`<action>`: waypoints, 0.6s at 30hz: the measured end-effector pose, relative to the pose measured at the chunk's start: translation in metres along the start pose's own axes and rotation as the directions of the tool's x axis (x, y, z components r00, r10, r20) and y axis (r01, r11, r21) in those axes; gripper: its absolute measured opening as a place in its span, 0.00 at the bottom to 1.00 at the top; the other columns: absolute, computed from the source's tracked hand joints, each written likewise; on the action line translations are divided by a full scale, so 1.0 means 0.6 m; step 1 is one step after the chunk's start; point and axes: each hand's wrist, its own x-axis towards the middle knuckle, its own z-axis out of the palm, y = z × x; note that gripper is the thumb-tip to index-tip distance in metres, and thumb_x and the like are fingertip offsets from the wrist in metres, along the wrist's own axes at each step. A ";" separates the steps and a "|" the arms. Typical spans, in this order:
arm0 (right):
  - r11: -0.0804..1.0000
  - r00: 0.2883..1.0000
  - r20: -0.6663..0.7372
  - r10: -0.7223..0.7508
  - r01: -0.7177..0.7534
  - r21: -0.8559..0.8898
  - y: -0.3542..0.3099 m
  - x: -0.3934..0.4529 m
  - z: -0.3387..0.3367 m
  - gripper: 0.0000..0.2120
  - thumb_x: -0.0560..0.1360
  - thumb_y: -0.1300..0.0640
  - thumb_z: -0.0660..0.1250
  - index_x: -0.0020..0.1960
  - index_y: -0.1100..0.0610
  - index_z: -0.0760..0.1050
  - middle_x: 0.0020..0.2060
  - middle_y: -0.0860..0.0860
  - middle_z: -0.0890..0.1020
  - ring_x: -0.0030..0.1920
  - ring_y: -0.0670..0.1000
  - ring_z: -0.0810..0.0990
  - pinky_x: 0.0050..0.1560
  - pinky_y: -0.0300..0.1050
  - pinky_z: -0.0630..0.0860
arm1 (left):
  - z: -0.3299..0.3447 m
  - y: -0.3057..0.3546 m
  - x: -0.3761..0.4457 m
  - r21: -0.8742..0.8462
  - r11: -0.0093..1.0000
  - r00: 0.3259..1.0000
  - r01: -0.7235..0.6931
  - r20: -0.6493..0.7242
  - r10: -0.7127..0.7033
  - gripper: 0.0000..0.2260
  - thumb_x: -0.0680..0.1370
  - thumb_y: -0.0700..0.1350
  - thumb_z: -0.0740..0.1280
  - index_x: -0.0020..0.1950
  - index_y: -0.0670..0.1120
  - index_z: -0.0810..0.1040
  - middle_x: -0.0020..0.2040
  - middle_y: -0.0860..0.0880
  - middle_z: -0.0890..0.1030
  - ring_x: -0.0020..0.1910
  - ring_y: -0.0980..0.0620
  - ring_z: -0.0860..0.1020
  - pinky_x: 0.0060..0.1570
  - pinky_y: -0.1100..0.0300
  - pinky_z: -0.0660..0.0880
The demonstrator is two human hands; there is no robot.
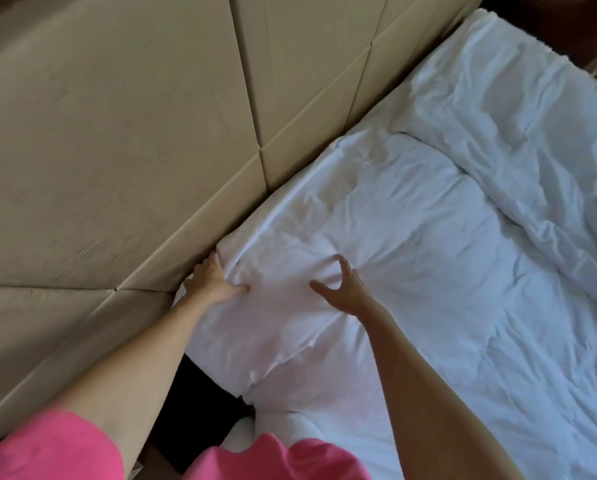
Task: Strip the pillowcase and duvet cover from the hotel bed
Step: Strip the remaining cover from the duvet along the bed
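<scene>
Nearest, two bare arms in pink sleeves (65, 448) reach out over one white pillow (307, 271) lying at the head of the bed. The left hand (214, 278) grips the pillowcase cloth at the pillow's edge, just beside the tan padded headboard (117, 133), fingers tucked into the fabric and thumb pressed on top. The right hand (342, 289) hovers over the pillow's middle with fingers and thumb spread in a claw, holding nothing. Beyond the pillow lies one crumpled white duvet (498, 202), well apart from both hands.
</scene>
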 end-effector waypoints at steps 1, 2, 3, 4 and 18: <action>1.000 1.000 -0.007 -0.004 0.004 0.003 0.000 0.000 0.001 0.46 0.72 0.36 0.69 0.79 0.48 0.49 0.74 0.58 0.63 0.74 0.60 0.64 0.71 0.54 0.62 | -0.001 0.006 0.005 -0.021 1.000 0.998 0.010 0.054 -0.009 0.49 0.57 0.69 0.74 0.71 0.48 0.65 0.66 0.49 0.73 0.65 0.42 0.72 0.64 0.45 0.69; 1.000 1.000 -0.017 -0.008 0.008 0.011 -0.001 -0.002 0.003 0.46 0.72 0.36 0.69 0.79 0.48 0.49 0.74 0.58 0.63 0.73 0.60 0.65 0.71 0.54 0.63 | -0.001 0.009 0.011 -0.050 0.999 0.995 0.016 0.103 -0.011 0.43 0.55 0.71 0.71 0.63 0.49 0.71 0.60 0.49 0.77 0.59 0.42 0.75 0.60 0.47 0.71; 1.000 0.999 -0.032 -0.013 0.013 0.018 -0.005 -0.008 0.005 0.45 0.72 0.35 0.69 0.79 0.48 0.50 0.74 0.58 0.63 0.72 0.60 0.66 0.71 0.53 0.64 | -0.003 0.011 0.015 -0.052 0.999 0.992 0.008 0.125 -0.002 0.36 0.55 0.71 0.69 0.53 0.49 0.73 0.54 0.47 0.79 0.54 0.42 0.77 0.55 0.49 0.72; 1.000 0.999 -0.046 -0.013 0.014 0.022 -0.008 -0.015 0.007 0.44 0.71 0.35 0.69 0.79 0.47 0.51 0.73 0.58 0.62 0.71 0.61 0.68 0.70 0.53 0.65 | -0.007 0.016 0.012 -0.023 1.000 0.991 -0.008 0.131 0.011 0.29 0.59 0.70 0.67 0.47 0.49 0.72 0.50 0.46 0.79 0.51 0.41 0.77 0.52 0.50 0.71; 0.810 0.951 -0.212 0.227 -0.063 0.582 -0.053 -0.186 0.066 0.14 0.72 0.51 0.68 0.36 0.62 0.73 0.32 0.54 0.75 0.39 0.57 0.77 0.40 0.49 0.72 | 0.060 0.078 -0.293 -0.280 0.695 0.720 -0.662 0.022 0.694 0.07 0.74 0.49 0.73 0.43 0.53 0.76 0.42 0.58 0.76 0.44 0.52 0.77 0.42 0.66 0.71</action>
